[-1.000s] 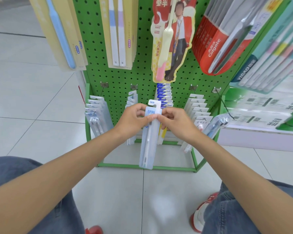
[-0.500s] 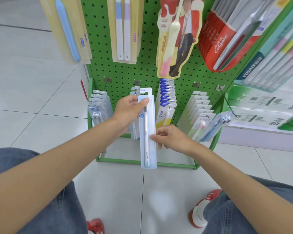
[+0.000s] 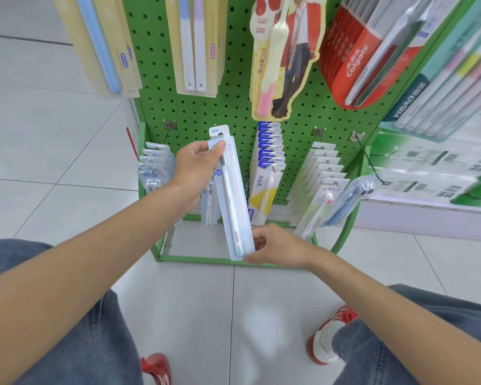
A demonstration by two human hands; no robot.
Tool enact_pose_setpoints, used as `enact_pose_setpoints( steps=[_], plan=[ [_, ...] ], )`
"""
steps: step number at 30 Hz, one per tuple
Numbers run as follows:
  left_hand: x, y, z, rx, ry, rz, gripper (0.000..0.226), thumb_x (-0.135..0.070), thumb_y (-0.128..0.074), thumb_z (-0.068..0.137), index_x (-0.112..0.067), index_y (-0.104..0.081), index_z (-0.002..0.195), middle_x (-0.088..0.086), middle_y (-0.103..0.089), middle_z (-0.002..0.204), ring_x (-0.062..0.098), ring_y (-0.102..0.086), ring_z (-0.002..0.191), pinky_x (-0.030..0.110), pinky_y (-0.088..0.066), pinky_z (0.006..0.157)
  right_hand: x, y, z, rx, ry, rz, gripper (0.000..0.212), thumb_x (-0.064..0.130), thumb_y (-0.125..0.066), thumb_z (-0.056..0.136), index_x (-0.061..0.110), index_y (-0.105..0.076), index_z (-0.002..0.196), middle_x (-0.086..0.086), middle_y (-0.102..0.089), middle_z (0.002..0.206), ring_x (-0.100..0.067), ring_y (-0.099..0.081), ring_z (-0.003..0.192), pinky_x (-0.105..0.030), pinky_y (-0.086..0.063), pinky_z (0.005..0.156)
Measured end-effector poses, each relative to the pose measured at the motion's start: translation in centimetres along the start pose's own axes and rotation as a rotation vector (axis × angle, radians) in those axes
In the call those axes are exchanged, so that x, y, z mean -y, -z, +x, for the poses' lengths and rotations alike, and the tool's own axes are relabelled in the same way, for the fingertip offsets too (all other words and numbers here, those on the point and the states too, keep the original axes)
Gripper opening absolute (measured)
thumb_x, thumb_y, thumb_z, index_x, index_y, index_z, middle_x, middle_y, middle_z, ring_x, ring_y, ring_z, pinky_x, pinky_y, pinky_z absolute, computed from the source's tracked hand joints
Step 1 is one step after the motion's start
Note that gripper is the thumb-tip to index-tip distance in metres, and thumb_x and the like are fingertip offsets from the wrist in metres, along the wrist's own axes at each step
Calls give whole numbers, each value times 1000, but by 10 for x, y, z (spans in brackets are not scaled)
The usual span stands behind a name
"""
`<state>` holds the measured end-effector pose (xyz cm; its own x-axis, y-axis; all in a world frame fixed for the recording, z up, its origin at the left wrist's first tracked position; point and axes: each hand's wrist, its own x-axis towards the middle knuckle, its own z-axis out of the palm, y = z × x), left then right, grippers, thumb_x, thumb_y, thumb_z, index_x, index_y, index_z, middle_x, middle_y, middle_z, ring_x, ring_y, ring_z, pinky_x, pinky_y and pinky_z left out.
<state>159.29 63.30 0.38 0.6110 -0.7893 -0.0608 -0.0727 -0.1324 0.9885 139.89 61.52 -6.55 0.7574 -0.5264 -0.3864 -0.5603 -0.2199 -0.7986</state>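
A glossy clear plastic blister on a pale card backing forms the toothbrush pack (image 3: 232,190). The pegboard (image 3: 233,104) behind it is green painted metal, perforated and smooth. The floor tiles (image 3: 47,140) are pale and shiny, and the jeans (image 3: 75,354) are matt blue denim.

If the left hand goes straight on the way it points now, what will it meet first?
Most likely the green pegboard behind the toothbrush pack that the left hand holds. Blue-topped packs hang close to the right, and depth is unclear.
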Motion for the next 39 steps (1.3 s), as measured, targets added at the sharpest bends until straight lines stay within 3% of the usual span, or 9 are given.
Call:
enact_pose_setpoints(
  steps=[3,7,10,13,19,25,30,35,39],
  plan=[
    [-3,-1,-2,43,-77,87,40,-42,-55,98,-12,-59,123,-3,-56,70,11,-54,63,36,-54,73,-3,-3,-1,-65,9,-29,9,8,-70,82,0,-67,85,0,-51,70,-11,-41,64,-27,-34,62],
    [-7,-1,-12,148,-146,270,58,-51,-67,86,-22,-48,133,-6,-54,88,11,-57,79,37,-53,80,-8,-11,-1,-137,35,-139,9,9,-56,86,1,-56,89,-3,-49,77,-17,-42,68,-33,-37,63],
    [-8,-2,-13,175,-133,292,56,-29,-67,90,-22,-40,139,-10,-50,85,13,-57,76,36,-53,83,-7,-14,-2,-120,37,-68,25,6,-51,93,25,-52,109,-1,-60,105,-18,-59,95,-31,-49,80],
    [-8,0,-9,208,-165,309,38,-13,-59,93,-19,-52,130,2,-63,100,26,-65,92,46,-55,90,-4,-13,-2,-114,39,186,47,10,-69,88,46,-50,111,-4,-61,104,-13,-58,91,-25,-50,84],
    [-4,4,-7,206,-175,199,36,0,-61,92,-26,-60,116,-4,-67,115,17,-63,109,44,-55,93,-9,-10,4,-254,-28,278,25,0,-74,82,12,-55,93,-5,-65,87,-19,-68,71,-39,-57,78],
    [-5,1,-8,240,-59,51,24,-4,-51,100,-21,-57,115,4,-70,114,6,-66,85,16,-56,64,-5,-10,6,-233,-55,201,25,4,-75,82,15,-54,75,-7,-63,77,-20,-62,69,-34,-53,69],
    [-5,-2,-9,271,-25,49,22,-5,-50,100,-22,-58,113,2,-71,109,11,-68,88,22,-57,71,5,1,11,-294,-5,137,24,9,-69,89,16,-54,72,-1,-60,67,-6,-56,57,-26,-45,63],
    [-1,-5,-13,338,-27,80,24,-3,-49,100,-17,-60,118,2,-72,104,7,-68,80,22,-56,69,30,24,14,-444,96,204,17,7,-63,92,11,-58,77,-7,-63,68,-16,-57,62,-22,-47,59],
    [2,-7,-16,400,-29,80,26,-2,-50,99,-13,-60,120,1,-72,104,5,-69,77,19,-58,65,45,43,14,-519,141,259,17,8,-64,93,12,-59,77,-1,-64,65,-9,-60,57,-20,-49,58]
  ],
)
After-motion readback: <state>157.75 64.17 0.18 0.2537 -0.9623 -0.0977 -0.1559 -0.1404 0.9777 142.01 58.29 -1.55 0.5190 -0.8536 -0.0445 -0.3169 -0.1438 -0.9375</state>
